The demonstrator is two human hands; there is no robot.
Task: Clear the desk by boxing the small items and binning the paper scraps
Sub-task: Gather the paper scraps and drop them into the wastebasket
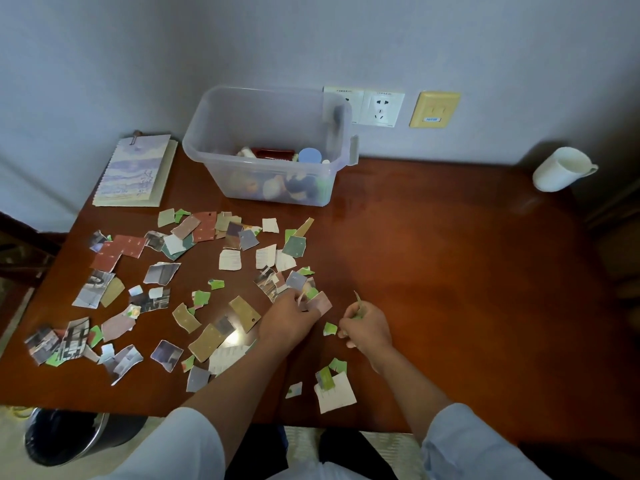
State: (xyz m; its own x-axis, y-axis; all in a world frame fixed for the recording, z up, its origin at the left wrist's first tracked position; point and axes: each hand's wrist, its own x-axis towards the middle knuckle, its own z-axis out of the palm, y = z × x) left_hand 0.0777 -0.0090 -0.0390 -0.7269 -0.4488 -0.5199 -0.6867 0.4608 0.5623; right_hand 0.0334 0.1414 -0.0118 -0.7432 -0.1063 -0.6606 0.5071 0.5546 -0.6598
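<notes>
Several torn paper scraps (166,271) lie spread over the left and middle of the brown wooden desk (450,271). My left hand (289,320) pinches scraps at the right edge of the spread, beside a pinkish scrap (320,303). My right hand (365,329) pinches a thin green scrap (358,301) that sticks up from its fingers. A small green scrap (329,329) lies between my hands. A clear plastic box (266,147) with small items inside stands at the back of the desk.
A black bin (65,436) stands on the floor under the desk's front left corner. A notepad (135,171) lies at the back left. A white cup (562,169) lies on its side at the back right. More scraps (334,389) lie near the front edge.
</notes>
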